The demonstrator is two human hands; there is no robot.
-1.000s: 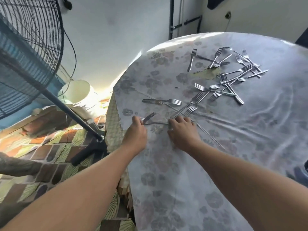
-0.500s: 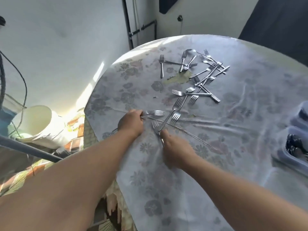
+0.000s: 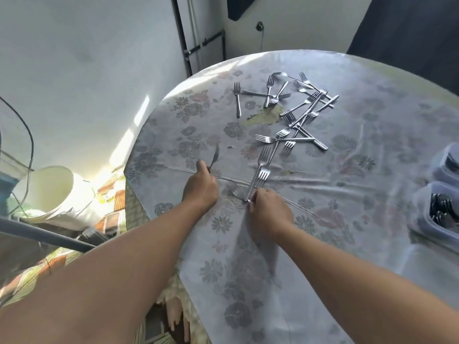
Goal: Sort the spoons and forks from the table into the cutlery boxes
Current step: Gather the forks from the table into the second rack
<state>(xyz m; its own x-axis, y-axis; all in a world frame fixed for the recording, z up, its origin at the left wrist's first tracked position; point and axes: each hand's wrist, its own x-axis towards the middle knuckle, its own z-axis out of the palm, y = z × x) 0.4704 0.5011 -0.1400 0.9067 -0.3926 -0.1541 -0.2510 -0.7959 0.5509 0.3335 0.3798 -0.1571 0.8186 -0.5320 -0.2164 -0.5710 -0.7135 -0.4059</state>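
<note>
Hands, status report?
Left hand grips one fork, raised. Right hand pinches two forks' handle ends. Fork pile remains; boxes far right.

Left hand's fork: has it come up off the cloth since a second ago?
Yes. The fork lay flat on the tablecloth by the left hand then; now that hand grips it, tines raised off the cloth, pointing toward the far fork pile.

silver forks (image 3: 295,112), pale floral tablecloth (image 3: 347,184)
</note>
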